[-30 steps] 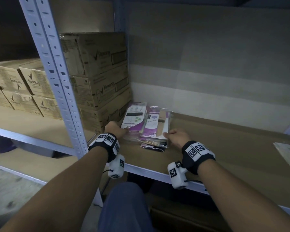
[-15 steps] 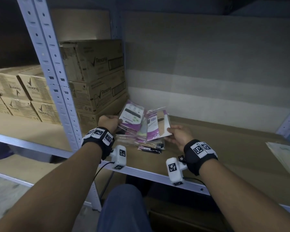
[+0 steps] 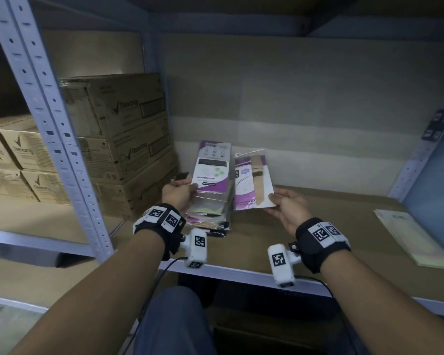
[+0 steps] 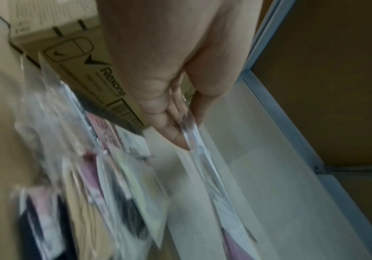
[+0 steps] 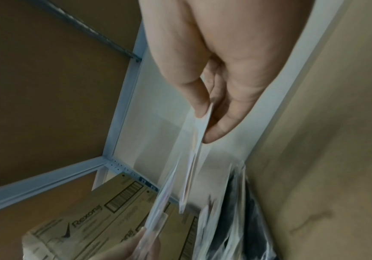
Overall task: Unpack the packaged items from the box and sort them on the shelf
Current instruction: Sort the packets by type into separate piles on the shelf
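My left hand pinches a white and purple packet at its lower left corner and holds it up above the shelf; the left wrist view shows thumb and fingers clamped on its clear edge. My right hand pinches a second packet, purple with a beige strip, at its lower right corner; the right wrist view shows that pinch on the packet's edge. Below both lies a stack of several more packets on the brown shelf board.
Stacked Rexona cartons fill the shelf's left end, close to my left hand. More cartons sit beyond the metal upright. A pale sheet of paper lies at the right end of the board. A dark box stands below the shelf.
Both hands rose off the stack, each lifting one packet. The two packets were drawn apart and tilted up, left one to the left, right one to the right.
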A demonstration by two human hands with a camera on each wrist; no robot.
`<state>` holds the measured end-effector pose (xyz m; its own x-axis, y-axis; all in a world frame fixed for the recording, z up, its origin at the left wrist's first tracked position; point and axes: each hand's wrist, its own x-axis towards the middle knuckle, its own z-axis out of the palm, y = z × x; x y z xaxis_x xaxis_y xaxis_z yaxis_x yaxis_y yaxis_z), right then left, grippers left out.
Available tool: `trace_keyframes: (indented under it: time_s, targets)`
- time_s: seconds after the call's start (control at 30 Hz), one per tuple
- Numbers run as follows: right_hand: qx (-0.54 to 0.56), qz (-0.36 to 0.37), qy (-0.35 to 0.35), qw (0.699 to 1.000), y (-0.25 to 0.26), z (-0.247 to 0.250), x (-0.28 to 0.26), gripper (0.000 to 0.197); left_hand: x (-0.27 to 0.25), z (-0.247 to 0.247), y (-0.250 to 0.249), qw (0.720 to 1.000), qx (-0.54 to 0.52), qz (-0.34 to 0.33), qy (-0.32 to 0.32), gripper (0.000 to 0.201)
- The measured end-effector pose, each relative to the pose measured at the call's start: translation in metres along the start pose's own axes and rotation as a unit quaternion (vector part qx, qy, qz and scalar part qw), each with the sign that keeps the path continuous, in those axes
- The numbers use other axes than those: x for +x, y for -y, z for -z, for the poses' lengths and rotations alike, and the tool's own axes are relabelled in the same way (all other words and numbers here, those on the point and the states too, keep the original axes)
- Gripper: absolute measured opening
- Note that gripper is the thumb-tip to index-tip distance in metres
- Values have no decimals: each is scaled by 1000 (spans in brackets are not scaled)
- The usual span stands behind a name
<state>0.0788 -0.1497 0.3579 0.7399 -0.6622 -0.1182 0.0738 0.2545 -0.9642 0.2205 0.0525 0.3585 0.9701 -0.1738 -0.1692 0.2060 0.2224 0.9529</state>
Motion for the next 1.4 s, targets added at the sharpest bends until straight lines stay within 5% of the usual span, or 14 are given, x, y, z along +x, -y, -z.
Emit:
trace_keyframes:
  time_s: [0.2,0.77,1.4]
  targets:
    - [11,17,-40,999,16,53,-6,17,-24,-47,28,995,-70,35,67,30]
    - [-9,44,-147,988,39,184,-38,18,-85,-159,84,984,-68,82,142,21]
    - [-87,1,-238,967,15,254,-21,27,-94,-179,106,984,-45,88,149,18]
